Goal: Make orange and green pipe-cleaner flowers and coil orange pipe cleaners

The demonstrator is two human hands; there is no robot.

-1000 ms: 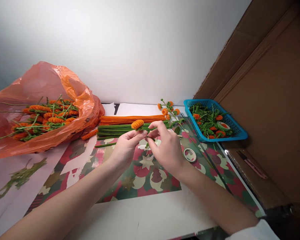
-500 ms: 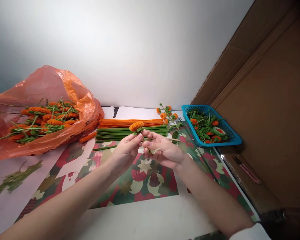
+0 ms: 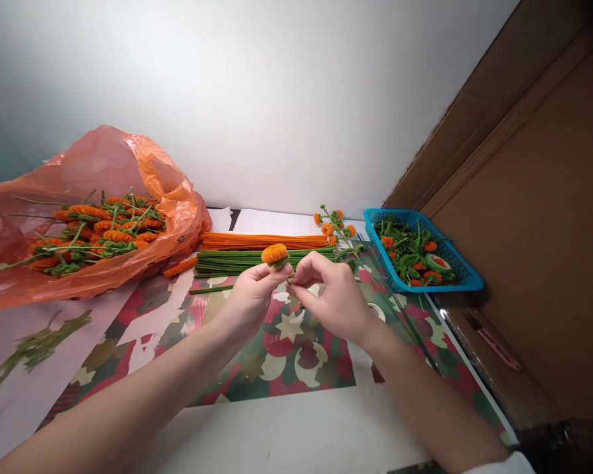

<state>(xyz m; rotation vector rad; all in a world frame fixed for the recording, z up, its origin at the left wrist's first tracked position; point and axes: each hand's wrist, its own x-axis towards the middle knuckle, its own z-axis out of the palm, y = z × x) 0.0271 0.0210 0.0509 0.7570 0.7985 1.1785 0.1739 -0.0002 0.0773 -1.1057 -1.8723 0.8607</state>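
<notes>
Between the thumb and fingers of my left hand [image 3: 250, 296] is a pipe-cleaner flower [image 3: 275, 254], an orange coiled head over a green base. My right hand [image 3: 333, 296] is closed in a pinch just below and to the right of the flower head, at its thin stem, which is mostly hidden by the fingers. Behind the hands lie a bundle of green pipe cleaners [image 3: 227, 261] and a bundle of orange pipe cleaners [image 3: 261, 241]. An orange coil [image 3: 180, 266] lies at their left end.
An orange plastic bag [image 3: 172, 178] of similar flowers stands at left. At right are a blue basket [image 3: 467, 263] with green and orange pieces, a flower spray [image 3: 329, 229], dark stems [image 3: 410, 329] and a pink cutter [image 3: 497, 345]. A cardboard panel [image 3: 534, 197] borders the right side.
My right hand has turned and drawn its fingers into a pinch slightly away from the left hand. The flower stands more upright. The whole view has shifted slightly.
</notes>
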